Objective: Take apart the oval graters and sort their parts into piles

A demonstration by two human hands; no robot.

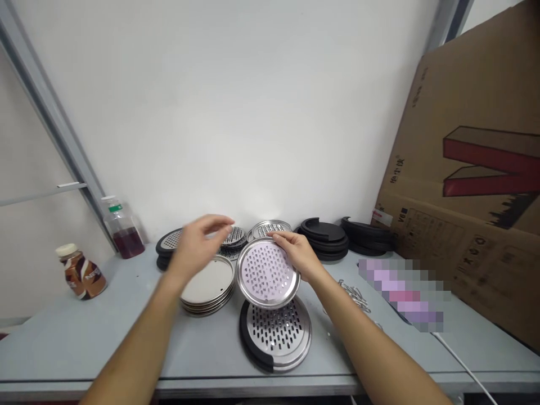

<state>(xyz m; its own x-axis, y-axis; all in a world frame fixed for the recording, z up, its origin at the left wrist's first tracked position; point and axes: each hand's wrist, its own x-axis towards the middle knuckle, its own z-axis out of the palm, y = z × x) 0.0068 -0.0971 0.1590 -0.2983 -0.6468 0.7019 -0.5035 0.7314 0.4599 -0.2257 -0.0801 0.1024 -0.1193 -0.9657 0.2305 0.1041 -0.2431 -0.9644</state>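
Observation:
My right hand [297, 254] pinches a round metal grater disc [266, 273] by its upper right rim. The disc is tilted towards me, its perforated face showing a pale lilac sheen. Beneath it, on the table, lies another grater disc [280, 332] with a black curved rim piece [252, 340] along its left side. My left hand [202, 243], slightly blurred, hovers over a stack of plain round metal plates [206, 284]. Its thumb and fingers are a little apart, and I see nothing between them.
Behind my hands are more grater discs [270, 226] and black-rimmed grater discs [171, 241]. Stacked black rings [324, 236] stand right of them. Small metal pieces [356, 298] and a pixelated phone-like object [400, 295] lie right. Two bottles [126, 236] stand left; a large cardboard box [476, 185] leans right.

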